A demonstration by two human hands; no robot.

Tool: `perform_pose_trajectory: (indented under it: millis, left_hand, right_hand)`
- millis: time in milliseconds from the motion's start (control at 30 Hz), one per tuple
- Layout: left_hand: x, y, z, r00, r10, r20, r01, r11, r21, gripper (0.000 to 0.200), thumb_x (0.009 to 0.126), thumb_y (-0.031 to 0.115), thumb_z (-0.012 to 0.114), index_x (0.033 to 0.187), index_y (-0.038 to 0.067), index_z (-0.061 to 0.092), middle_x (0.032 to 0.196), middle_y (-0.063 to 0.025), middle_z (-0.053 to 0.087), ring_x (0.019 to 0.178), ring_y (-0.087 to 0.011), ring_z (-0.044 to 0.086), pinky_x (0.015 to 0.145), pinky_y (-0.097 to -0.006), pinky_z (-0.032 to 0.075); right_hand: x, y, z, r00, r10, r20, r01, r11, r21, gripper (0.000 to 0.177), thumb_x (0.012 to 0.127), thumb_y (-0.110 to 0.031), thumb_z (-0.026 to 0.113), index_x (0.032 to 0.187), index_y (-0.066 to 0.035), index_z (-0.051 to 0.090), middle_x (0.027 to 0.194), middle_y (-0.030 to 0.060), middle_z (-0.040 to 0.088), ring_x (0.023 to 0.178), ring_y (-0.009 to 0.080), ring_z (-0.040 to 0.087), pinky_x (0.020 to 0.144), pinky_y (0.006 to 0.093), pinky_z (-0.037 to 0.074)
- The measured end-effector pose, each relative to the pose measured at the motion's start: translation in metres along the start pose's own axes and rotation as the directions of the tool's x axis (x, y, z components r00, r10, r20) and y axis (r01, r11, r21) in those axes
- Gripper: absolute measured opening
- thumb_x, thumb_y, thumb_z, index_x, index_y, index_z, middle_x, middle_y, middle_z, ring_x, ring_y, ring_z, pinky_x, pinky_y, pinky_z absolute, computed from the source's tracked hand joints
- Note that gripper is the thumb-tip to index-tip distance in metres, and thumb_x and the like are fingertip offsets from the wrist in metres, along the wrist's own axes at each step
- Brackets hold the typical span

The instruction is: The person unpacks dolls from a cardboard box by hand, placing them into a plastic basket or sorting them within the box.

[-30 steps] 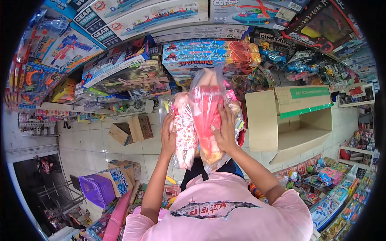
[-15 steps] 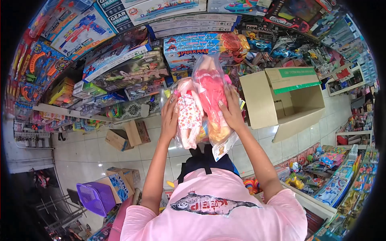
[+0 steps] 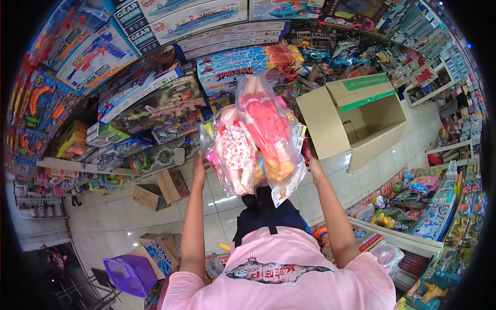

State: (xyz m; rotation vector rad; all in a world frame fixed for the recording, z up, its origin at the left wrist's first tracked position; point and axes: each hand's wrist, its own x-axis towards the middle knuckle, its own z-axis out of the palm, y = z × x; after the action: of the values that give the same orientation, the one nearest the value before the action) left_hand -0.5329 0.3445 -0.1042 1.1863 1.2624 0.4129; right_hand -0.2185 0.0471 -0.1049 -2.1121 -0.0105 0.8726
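Two dolls in clear plastic bags lie side by side in front of my body, on top of other bagged items. The left doll (image 3: 235, 151) wears a white dress with red print; the right doll (image 3: 264, 121) wears red and has yellow hair toward me. My left hand (image 3: 199, 169) is at the left side of this pile, upright, its fingers partly hidden. On the right side my right hand (image 3: 314, 166) is beside the bags, with its fingers mostly out of sight. What either hand grips underneath cannot be made out.
An open cardboard box (image 3: 323, 126) stands to the right. Shelves of boxed toys, with a Spiderman box (image 3: 227, 72), rise ahead. Smaller cartons (image 3: 173, 186) and a purple basket (image 3: 129, 276) are on the left. Toy trays (image 3: 413, 243) line the lower right.
Both hands have moved from the tops of the dolls' bags outward and down to the pile's sides. The view has shifted slightly, and more of the dolls shows.
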Motion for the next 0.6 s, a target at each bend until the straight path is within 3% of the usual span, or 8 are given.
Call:
perform_pose_trajectory:
  millis: [33, 167, 200, 300, 433, 500, 533, 600]
  left_hand:
    - [0.004, 0.008, 0.001, 0.999, -0.018, 0.027, 0.019, 0.999, -0.031, 0.069, 0.1, 0.056, 0.038, 0.143, 0.001, 0.043, 0.137, -0.014, 0.053, 0.12, -0.0272, 0.054, 0.101, -0.0389, 0.042]
    - [0.031, 0.02, 0.014, 0.994, -0.049, 0.093, 0.063, 0.986, -0.154, 0.073, 0.1, 0.06, 0.034, 0.143, 0.002, 0.044, 0.137, -0.0122, 0.054, 0.121, -0.0237, 0.054, 0.097, -0.0376, 0.045]
    - [0.045, 0.005, 0.015, 0.999, 0.017, 0.041, -0.014, 0.996, -0.088, 0.077, 0.099, 0.064, 0.034, 0.145, 0.003, 0.041, 0.138, -0.0116, 0.053, 0.122, -0.0228, 0.054, 0.096, -0.0378, 0.045]
    - [0.043, 0.001, 0.015, 0.991, -0.039, 0.125, 0.059, 0.985, -0.16, 0.09, 0.091, 0.076, 0.033, 0.151, 0.008, 0.033, 0.144, -0.0106, 0.049, 0.131, -0.0252, 0.049, 0.106, -0.0413, 0.039]
    - [0.036, -0.004, 0.013, 0.984, -0.092, 0.155, 0.114, 0.984, -0.139, 0.091, 0.09, 0.078, 0.032, 0.151, 0.011, 0.032, 0.145, -0.0109, 0.048, 0.13, -0.0261, 0.049, 0.106, -0.0416, 0.039]
    - [0.027, -0.003, 0.011, 0.953, -0.16, 0.257, 0.191, 0.976, -0.102, 0.09, 0.092, 0.076, 0.028, 0.15, 0.006, 0.033, 0.141, -0.0119, 0.051, 0.124, -0.0243, 0.054, 0.1, -0.0387, 0.045]
    - [0.031, -0.017, 0.009, 0.956, -0.154, 0.25, 0.185, 0.977, -0.104, 0.09, 0.092, 0.076, 0.028, 0.15, 0.006, 0.033, 0.141, -0.0119, 0.051, 0.124, -0.0243, 0.054, 0.1, -0.0387, 0.045]
    - [0.044, -0.056, 0.005, 0.936, -0.025, 0.351, 0.137, 0.944, -0.299, 0.096, 0.089, 0.08, 0.028, 0.149, 0.006, 0.034, 0.139, -0.0121, 0.053, 0.122, -0.0246, 0.056, 0.101, -0.0388, 0.045]
  right_hand:
    - [0.005, -0.005, -0.002, 0.989, 0.055, 0.14, -0.091, 0.959, 0.27, 0.061, 0.098, -0.052, 0.049, 0.136, -0.004, 0.049, 0.123, 0.0126, 0.063, 0.113, 0.0278, 0.058, 0.099, 0.0363, 0.042]
    - [0.075, 0.02, 0.015, 0.987, -0.099, 0.125, 0.052, 0.943, 0.329, 0.057, 0.1, -0.05, 0.043, 0.137, -0.008, 0.053, 0.129, 0.0074, 0.061, 0.117, 0.0218, 0.056, 0.102, 0.0344, 0.04]
    - [0.097, 0.034, 0.019, 0.968, -0.117, 0.222, 0.015, 0.91, 0.414, 0.052, 0.101, -0.045, 0.042, 0.136, -0.008, 0.054, 0.132, 0.0078, 0.06, 0.118, 0.0208, 0.056, 0.102, 0.0336, 0.04]
    - [0.079, 0.013, 0.022, 0.985, -0.031, 0.171, -0.011, 0.971, 0.238, 0.05, 0.101, -0.04, 0.044, 0.136, -0.006, 0.053, 0.135, 0.0086, 0.058, 0.117, 0.0212, 0.057, 0.103, 0.0341, 0.04]
    - [0.061, 0.003, 0.031, 0.981, -0.147, 0.129, 0.101, 0.947, 0.306, 0.047, 0.099, -0.032, 0.047, 0.137, -0.005, 0.051, 0.127, 0.0083, 0.062, 0.112, 0.0187, 0.059, 0.095, 0.0321, 0.046]
    - [0.043, -0.006, 0.026, 0.984, -0.111, 0.137, 0.075, 0.966, 0.248, 0.046, 0.098, -0.03, 0.049, 0.136, -0.005, 0.052, 0.124, 0.0085, 0.062, 0.11, 0.0184, 0.06, 0.092, 0.0316, 0.047]
    - [0.037, -0.009, 0.023, 0.987, -0.079, 0.137, 0.052, 0.98, 0.19, 0.045, 0.096, -0.028, 0.051, 0.134, -0.005, 0.053, 0.122, 0.0086, 0.063, 0.107, 0.0182, 0.061, 0.09, 0.0312, 0.048]
    - [0.044, 0.018, 0.027, 0.984, -0.132, 0.117, 0.111, 0.978, 0.174, 0.049, 0.094, -0.034, 0.054, 0.135, -0.006, 0.053, 0.119, 0.0108, 0.065, 0.103, 0.019, 0.063, 0.086, 0.032, 0.049]
